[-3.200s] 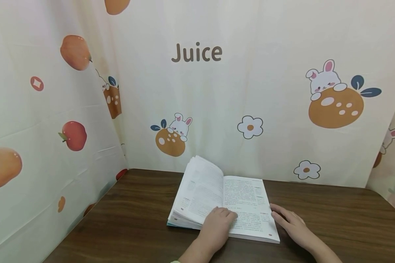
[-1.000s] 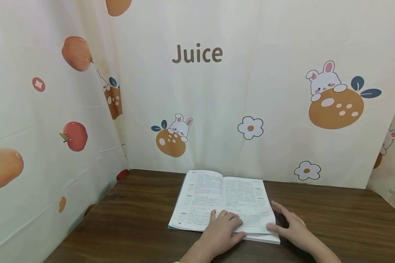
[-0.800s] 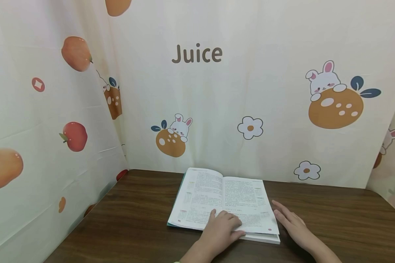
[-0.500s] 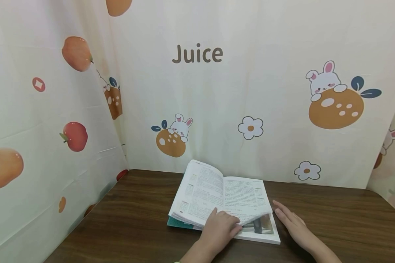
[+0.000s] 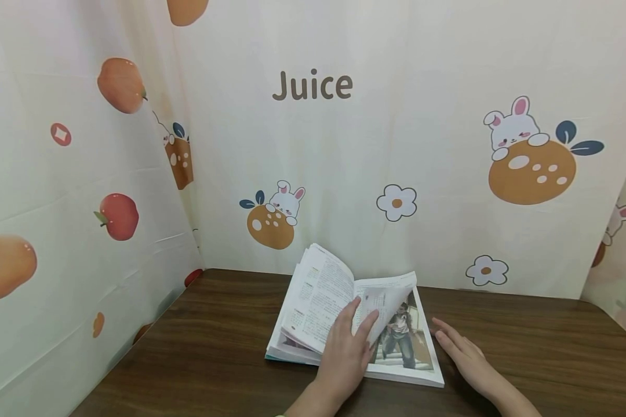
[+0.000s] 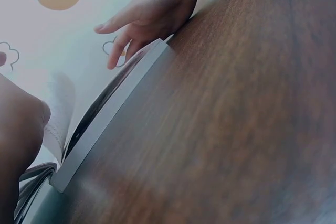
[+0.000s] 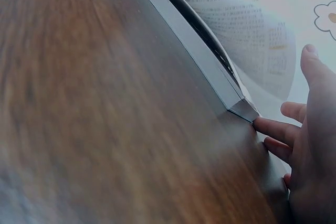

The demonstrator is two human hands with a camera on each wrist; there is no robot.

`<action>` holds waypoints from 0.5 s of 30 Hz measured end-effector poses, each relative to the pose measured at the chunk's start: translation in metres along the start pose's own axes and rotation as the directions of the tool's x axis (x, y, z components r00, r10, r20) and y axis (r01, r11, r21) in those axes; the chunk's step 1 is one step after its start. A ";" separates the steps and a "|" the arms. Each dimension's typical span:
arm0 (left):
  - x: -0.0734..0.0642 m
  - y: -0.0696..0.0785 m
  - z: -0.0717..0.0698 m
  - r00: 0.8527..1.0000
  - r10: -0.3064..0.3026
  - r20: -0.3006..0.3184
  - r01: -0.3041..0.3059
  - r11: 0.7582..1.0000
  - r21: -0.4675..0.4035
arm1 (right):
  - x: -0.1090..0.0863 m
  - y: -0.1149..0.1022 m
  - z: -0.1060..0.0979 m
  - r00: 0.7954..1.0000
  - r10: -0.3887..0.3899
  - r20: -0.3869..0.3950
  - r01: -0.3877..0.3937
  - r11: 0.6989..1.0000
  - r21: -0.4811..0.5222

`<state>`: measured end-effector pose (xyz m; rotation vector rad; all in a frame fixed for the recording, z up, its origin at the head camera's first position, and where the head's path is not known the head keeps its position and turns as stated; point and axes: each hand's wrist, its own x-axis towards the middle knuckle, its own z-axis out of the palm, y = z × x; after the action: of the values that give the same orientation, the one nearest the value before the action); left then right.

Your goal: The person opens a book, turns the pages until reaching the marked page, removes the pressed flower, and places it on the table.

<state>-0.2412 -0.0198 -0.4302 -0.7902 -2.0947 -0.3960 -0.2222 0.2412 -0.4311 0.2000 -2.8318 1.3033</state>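
Observation:
An open paperback book [image 5: 313,307] lies on the table, its left-hand pages fanned up. My left hand [image 5: 343,353] is over the lower middle of the book, fingers spread against a curling page [image 5: 396,292] that bends up from the right side; its thumb is hidden in the head view. Beneath that page shows a photo page [image 5: 404,341] with a person in jeans. Beside the book's right edge rests my right hand [image 5: 464,356], fingers extended and loosely apart. In the right wrist view, a fingertip of the right hand [image 7: 320,145] is right at the book's corner [image 7: 244,109].
The dark wood-grain table [image 5: 203,347] extends on both sides of the book. Behind it hangs a pale curtain [image 5: 438,243] printed with rabbits, fruit and flowers; another curtain side [image 5: 151,278] borders the left.
My left hand has moved slightly up and left, its fingers now spread. The right page has curled up and over, uncovering the photo page, and the left pages have risen. The right hand has stayed put lately.

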 end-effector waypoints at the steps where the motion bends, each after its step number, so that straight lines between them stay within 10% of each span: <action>1: 0.000 0.000 0.000 1.000 0.008 -0.011 -0.007 1.000 0.008 | 0.000 0.000 0.000 1.000 -0.003 -0.003 0.003 1.000 0.000; 15: 0.000 -0.002 -0.005 0.984 0.133 0.117 -0.143 0.986 0.082 | 0.000 0.000 0.000 1.000 -0.008 -0.006 0.007 1.000 -0.022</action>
<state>-0.2394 -0.0239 -0.4266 -0.9162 -2.1292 -0.1849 -0.2223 0.2411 -0.4309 0.2054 -2.8358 1.2687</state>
